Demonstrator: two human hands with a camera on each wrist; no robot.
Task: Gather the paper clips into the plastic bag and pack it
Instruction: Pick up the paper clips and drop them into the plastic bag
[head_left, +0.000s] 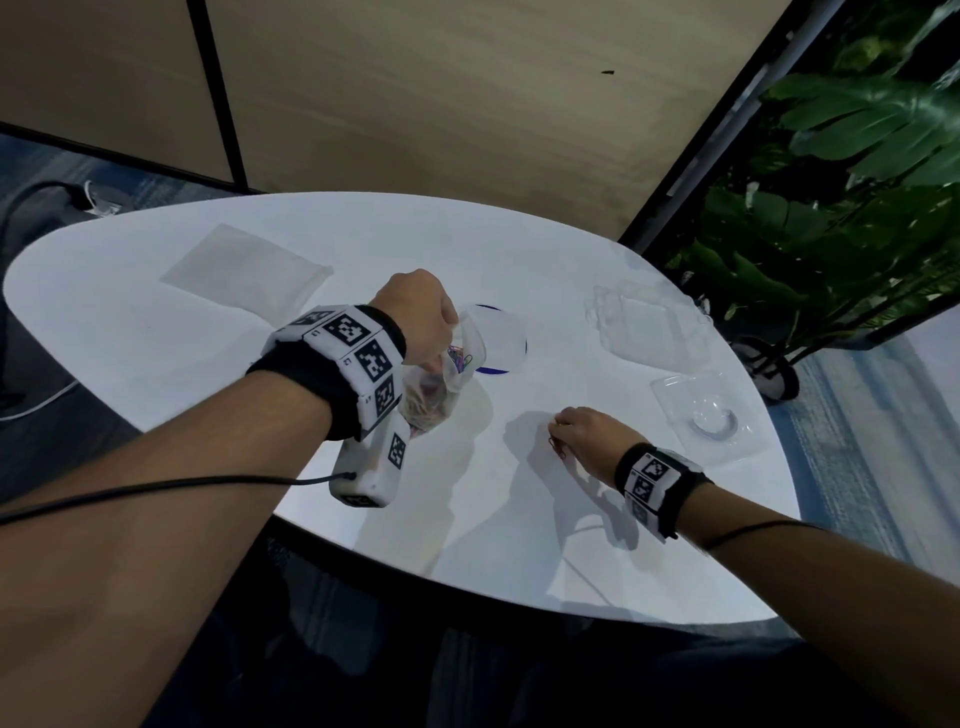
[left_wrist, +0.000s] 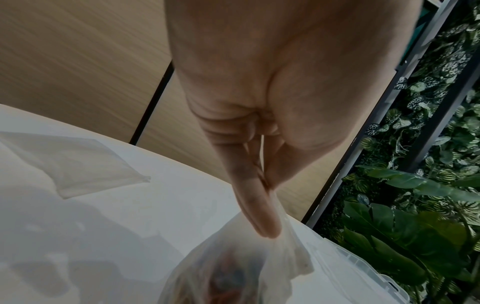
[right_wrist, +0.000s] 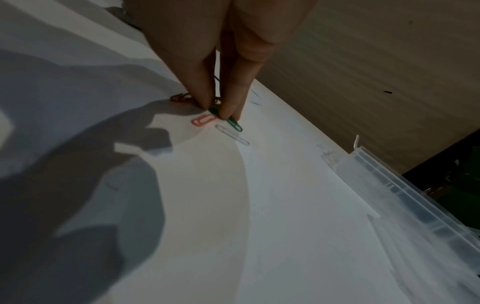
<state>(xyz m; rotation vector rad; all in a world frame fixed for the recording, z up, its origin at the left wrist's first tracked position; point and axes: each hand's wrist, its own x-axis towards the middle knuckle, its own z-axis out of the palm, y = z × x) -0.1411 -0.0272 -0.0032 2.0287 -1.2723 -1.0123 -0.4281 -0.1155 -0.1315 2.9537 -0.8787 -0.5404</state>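
Right wrist view: right grip (right_wrist: 219, 112) pinches a green clip (right_wrist: 235, 124); it may slip. Left grip (left_wrist: 262, 205) clamps the bag (left_wrist: 233, 267), which could sag.

Looks like office or meeting corner: white oval table (head_left: 156, 312), wood-grain partition panels (head_left: 415, 104) with black frames behind it, blue carpet floor (head_left: 857, 415), green plant wall (head_left: 857, 182) at right, cable (head_left: 41, 197) at far left.
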